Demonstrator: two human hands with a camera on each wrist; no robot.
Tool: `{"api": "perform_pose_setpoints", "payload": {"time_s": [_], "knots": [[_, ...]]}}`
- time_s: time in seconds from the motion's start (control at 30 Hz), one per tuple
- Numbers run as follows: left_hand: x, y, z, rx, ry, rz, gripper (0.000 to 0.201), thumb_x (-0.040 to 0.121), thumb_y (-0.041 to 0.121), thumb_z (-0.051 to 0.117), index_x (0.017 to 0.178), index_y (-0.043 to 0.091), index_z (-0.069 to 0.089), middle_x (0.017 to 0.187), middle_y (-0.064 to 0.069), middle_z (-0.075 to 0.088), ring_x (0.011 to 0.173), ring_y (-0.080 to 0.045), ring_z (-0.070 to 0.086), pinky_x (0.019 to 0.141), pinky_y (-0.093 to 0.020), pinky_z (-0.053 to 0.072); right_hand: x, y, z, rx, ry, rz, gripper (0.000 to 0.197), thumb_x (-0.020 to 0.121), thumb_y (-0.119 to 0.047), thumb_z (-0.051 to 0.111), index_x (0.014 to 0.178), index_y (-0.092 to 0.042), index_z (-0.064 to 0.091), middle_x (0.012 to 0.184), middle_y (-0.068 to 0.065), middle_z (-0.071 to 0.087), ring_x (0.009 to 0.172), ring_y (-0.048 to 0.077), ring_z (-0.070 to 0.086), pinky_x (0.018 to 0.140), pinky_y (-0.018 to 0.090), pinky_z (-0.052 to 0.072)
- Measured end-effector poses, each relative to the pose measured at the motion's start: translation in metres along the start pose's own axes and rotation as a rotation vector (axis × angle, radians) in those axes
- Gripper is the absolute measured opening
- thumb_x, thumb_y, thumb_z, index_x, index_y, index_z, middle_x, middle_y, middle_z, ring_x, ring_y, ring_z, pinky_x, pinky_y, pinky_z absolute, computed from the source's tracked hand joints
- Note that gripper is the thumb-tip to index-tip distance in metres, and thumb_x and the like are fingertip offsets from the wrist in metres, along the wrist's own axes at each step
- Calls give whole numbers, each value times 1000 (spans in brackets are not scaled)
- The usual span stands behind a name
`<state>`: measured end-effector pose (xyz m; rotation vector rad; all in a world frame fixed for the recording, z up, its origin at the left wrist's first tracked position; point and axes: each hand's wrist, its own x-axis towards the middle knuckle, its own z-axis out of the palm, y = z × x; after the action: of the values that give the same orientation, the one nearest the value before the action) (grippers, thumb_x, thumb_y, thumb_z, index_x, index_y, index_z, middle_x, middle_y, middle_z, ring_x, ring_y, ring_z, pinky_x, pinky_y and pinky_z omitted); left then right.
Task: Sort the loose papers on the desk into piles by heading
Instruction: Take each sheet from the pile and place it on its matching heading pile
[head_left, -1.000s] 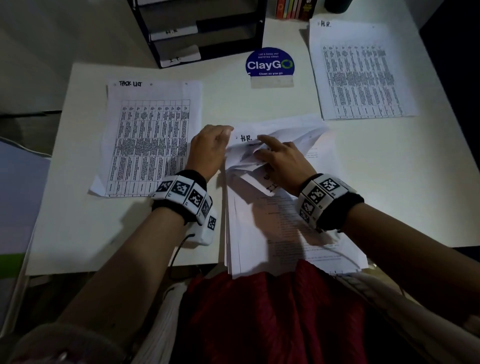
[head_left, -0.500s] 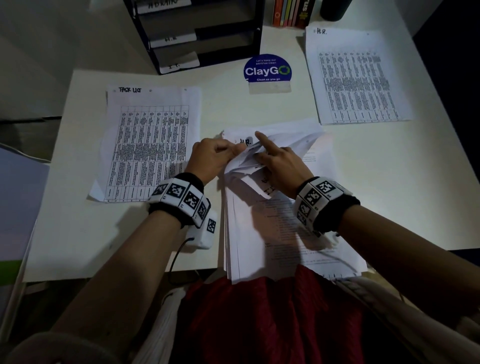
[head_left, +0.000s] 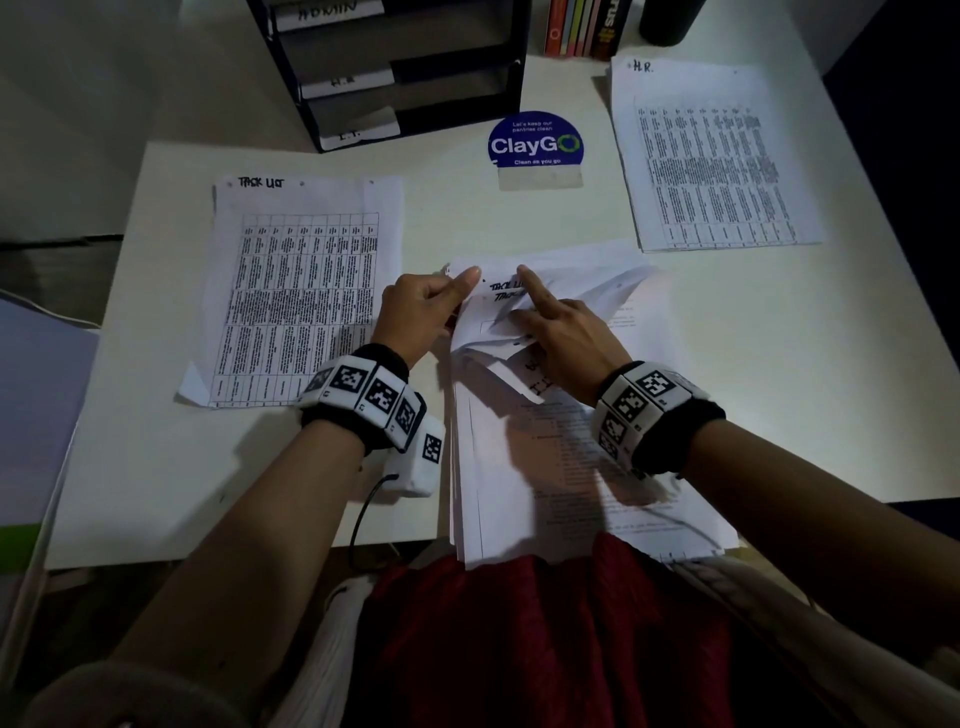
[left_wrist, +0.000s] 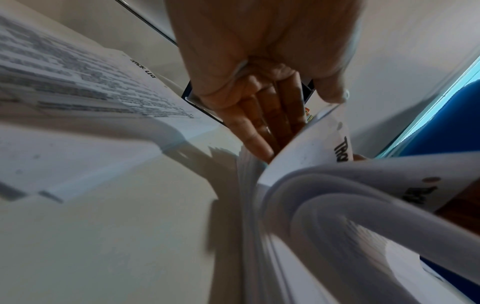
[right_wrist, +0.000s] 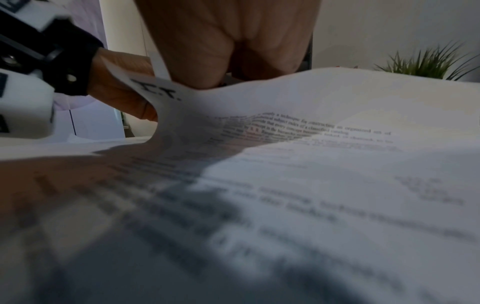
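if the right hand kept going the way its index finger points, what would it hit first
Likely the folded-back top sheets of the middle stack; the right hand points up-left over them. Beyond lies bare desk, then perhaps the black paper tray; depth is unclear.

Open lanes on the desk (head_left: 457, 218), as I see them

I see bare desktop between the task-list pile (head_left: 301, 291) and HR pile (head_left: 717, 156); the ClayGO sign (head_left: 536, 148) and tray rack (head_left: 405, 73) block the far edge.

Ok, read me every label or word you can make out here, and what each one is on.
"TASK LIST": handwritten, left pile.
"H.R.": right pile.
"ClayGO", "Clean as you go": blue sticker.
"ADMIN", "H.R.", "I.T.": tray rack tabs, dim.
"TASK LIST": lifted sheets, pinched by left hand.
"I.T.": curled sheet.
Printed tables, book spines: too small.
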<state>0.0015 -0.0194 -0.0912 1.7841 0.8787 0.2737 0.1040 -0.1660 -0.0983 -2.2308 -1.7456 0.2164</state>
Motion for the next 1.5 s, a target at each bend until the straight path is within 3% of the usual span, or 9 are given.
{"api": "perform_pose_setpoints", "payload": {"time_s": [0.17, 0.27, 0.37, 0.53, 0.67, 0.83, 1.07, 1.27, 1.5], "knots": [[6, -5, 0, -11, 29, -4, 38, 88, 28, 61, 74, -7, 66, 62, -15, 63, 61, -22, 60, 68, -40, 56, 0, 0, 0, 1, -14, 22, 31, 61, 5, 54, 90, 4, 67, 123, 32, 54, 61, 40, 64, 64, 42, 52], [11, -4, -1, 8, 82, -22, 21, 87, 13, 60, 83, -5, 69, 55, 10, 61, 54, -9, 57, 55, -24, 57, -2, 0, 2, 13, -10, 27, 32, 63, -2, 50, 90, 2, 68, 109, 25, 64, 72, 39, 67, 70, 43, 51], [12, -2, -2, 2, 60, -43, 16, 86, 7, 61, 99, -2, 66, 88, -7, 65, 70, -14, 61, 55, -15, 55, -3, 0, 0, 39, -15, 39, 32, 65, -2, 51, 92, 1, 69, 105, 23, 66, 82, 39, 66, 77, 46, 48], [7, -7, -3, 104, -77, -128, 9, 84, 5, 65, 88, -3, 65, 83, -13, 63, 72, -23, 62, 56, -18, 55, -3, -1, -10, 231, 12, 109, 29, 64, -9, 67, 91, 2, 71, 117, 21, 62, 90, 37, 66, 83, 42, 48], [7, -8, 1, 111, -16, -135, 14, 83, 6, 65, 71, 1, 62, 85, -18, 66, 69, -25, 62, 64, -27, 58, -2, -2, -4, 241, 48, 97, 21, 65, -3, 64, 84, 2, 71, 126, 21, 56, 83, 39, 67, 72, 43, 52], [3, -7, 2, -27, -38, -223, 45, 95, 45, 39, 95, 8, 64, 93, -20, 65, 84, -27, 63, 86, -47, 53, 13, 1, -7, 280, 200, 196, 30, 77, 5, 52, 104, 3, 65, 129, 21, 53, 100, 36, 63, 84, 38, 49], [0, -1, 5, -43, -71, -162, 17, 89, 8, 56, 104, 6, 64, 100, -17, 67, 80, -21, 59, 65, -30, 48, 27, 4, -18, 272, 159, 274, 35, 84, 1, 55, 119, 0, 55, 122, 18, 55, 96, 35, 61, 85, 37, 45], [-2, -10, 7, -87, -25, -141, 34, 90, 6, 54, 104, 22, 27, 100, -17, 62, 74, -22, 59, 59, -28, 49, 34, 8, -25, 246, 106, 375, 15, 82, -8, 63, 94, 1, 64, 106, 15, 60, 92, 34, 59, 87, 45, 43], [3, -11, 7, -61, -238, -66, 24, 91, -2, 47, 82, 17, 60, 86, -2, 60, 79, -13, 54, 66, -18, 42, 28, 5, -26, 77, -113, 130, 25, 79, -20, 61, 100, -11, 72, 122, 7, 62, 115, 27, 52, 96, 39, 31]]}}
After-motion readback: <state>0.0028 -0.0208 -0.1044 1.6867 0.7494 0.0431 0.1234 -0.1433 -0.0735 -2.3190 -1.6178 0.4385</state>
